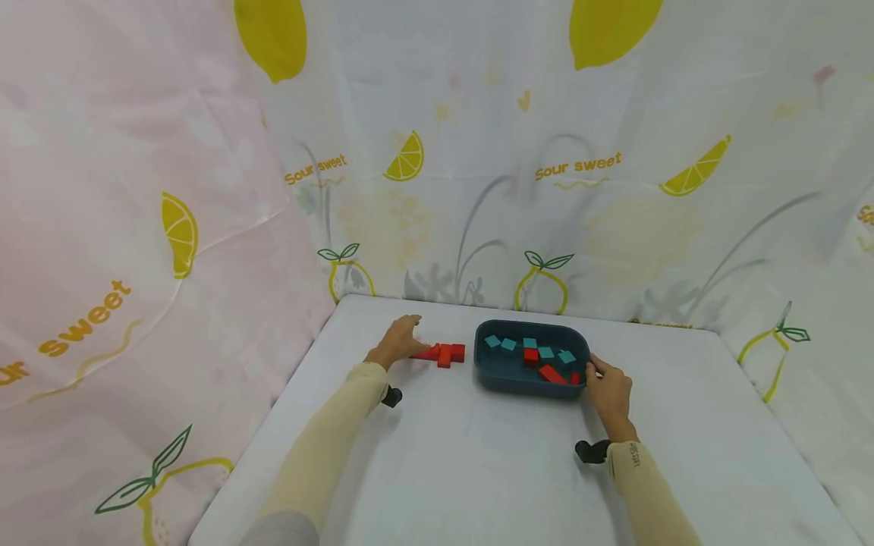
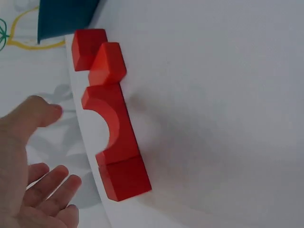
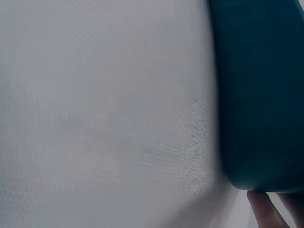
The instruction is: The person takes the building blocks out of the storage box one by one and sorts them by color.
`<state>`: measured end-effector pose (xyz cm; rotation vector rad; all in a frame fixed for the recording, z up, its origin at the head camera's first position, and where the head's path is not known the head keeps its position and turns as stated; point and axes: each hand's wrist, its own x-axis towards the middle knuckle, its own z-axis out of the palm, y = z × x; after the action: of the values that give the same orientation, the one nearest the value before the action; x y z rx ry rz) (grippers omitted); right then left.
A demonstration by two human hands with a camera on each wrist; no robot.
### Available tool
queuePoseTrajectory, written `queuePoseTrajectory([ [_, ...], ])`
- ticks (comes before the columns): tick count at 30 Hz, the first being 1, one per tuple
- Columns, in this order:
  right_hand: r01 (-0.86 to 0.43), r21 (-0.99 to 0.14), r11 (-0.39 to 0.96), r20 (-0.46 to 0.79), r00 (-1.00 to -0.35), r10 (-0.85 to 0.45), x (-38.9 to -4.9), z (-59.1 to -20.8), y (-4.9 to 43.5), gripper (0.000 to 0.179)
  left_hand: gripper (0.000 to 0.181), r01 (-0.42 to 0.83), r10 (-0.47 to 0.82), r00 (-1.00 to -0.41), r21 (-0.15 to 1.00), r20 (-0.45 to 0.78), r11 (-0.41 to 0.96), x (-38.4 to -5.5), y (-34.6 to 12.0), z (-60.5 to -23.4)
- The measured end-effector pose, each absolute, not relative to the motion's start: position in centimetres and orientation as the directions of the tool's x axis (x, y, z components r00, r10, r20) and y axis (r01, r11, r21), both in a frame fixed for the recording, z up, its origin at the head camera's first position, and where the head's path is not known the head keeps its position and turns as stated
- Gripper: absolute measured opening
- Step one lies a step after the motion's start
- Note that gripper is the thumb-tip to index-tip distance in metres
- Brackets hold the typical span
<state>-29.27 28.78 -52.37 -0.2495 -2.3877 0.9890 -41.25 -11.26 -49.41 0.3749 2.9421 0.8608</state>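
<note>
Several red blocks lie in a row on the white table, touching or nearly so. In the left wrist view they are a cube (image 2: 89, 50), a slant-sided block (image 2: 108, 65), an arch block (image 2: 119, 126) and an end block (image 2: 127, 179). My left hand (image 1: 396, 343) hovers beside the row's left end, thumb spread from loosely bent fingers (image 2: 59, 185), holding nothing. To the right stands a dark teal bin (image 1: 519, 385) with several teal pieces and a few red blocks (image 1: 531, 356) inside. My right hand (image 1: 611, 390) touches the bin's right end with its fingertips (image 3: 260, 204).
A white table (image 1: 464, 470) carries everything. Behind it and at the left hangs a lemon-print cloth (image 1: 437, 220). The bin stands close to the right end of the block row. Black wrist devices (image 1: 592, 452) sit at both cuffs.
</note>
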Motion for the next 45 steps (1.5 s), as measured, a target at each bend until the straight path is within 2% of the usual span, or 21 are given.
queuePoseTrajectory([
  [7,-0.032,-0.689,0.724,0.417,-0.835,0.360,-29.2,-52.8,29.3,0.029,0.058,0.380,0.330,-0.923,0.593,0.196,0.710,-41.3,-7.6,-48.6],
  [13,-0.010,-0.693,0.721,0.394,-0.842,0.368,-29.0,-53.1,29.4,0.029,0.055,0.451,0.398,-0.888,0.609,0.231,0.653,-40.6,-3.8,-48.0],
  [27,-0.001,-0.715,0.700,0.351,-0.865,0.358,-29.2,-52.7,29.1,0.033,0.050,0.504,0.508,-0.848,0.528,0.153,0.684,-39.7,4.0,-48.8],
  [38,0.053,-0.729,0.682,0.297,-0.874,0.385,-29.7,-52.5,29.2,0.034,0.049,0.497,0.567,-0.823,0.515,0.027,0.698,-38.6,6.7,-49.2],
  [45,0.058,-0.754,0.655,0.271,-0.880,0.390,-29.6,-52.6,29.0,0.036,0.042,0.487,0.548,-0.836,0.497,0.027,0.719,-38.4,7.1,-50.1],
])
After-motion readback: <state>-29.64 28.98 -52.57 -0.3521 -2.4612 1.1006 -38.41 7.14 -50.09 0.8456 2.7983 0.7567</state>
